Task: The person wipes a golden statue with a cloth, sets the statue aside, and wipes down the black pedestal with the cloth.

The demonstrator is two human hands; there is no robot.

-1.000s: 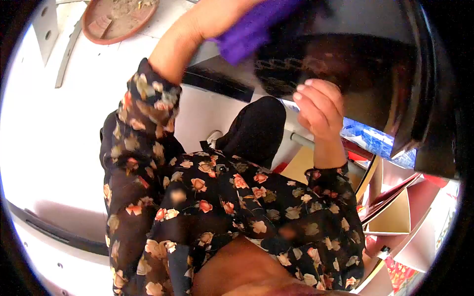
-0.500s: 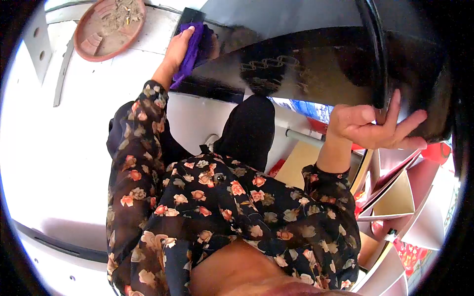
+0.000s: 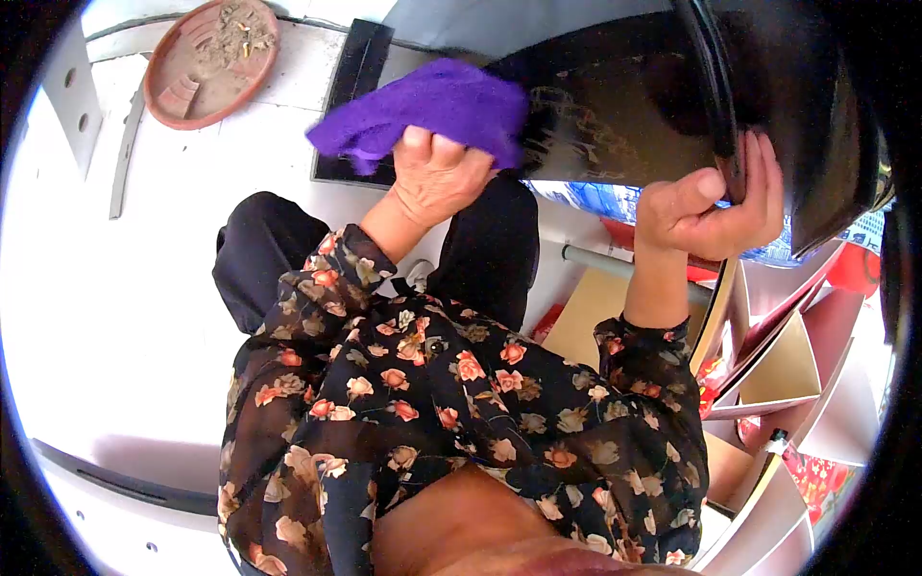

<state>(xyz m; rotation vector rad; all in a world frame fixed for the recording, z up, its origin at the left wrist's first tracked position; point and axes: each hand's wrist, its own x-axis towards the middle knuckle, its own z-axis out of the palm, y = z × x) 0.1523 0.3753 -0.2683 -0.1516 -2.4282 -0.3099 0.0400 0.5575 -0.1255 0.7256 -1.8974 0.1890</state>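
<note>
My left hand is closed on a purple cloth, which is bunched up and spreads over the fingers in front of a glossy black panel. Under and left of the cloth lies a black strip at the panel's end. At the panel's right part, my right hand grips the lower end of its raised black edge, with the thumb on one side and the fingers on the other. Faint chain-like marks show on the panel's dark surface.
A round terracotta dish with sand sits on the white floor at upper left, beside a thin grey strip. Open cardboard boxes and red packaging stand at right. A grey tube lies below the panel.
My left hand has lifted the cloth off the panel's left end and moved right, towards my body. My right hand's spread fingers have closed together round the edge, and the panel has shifted slightly.
</note>
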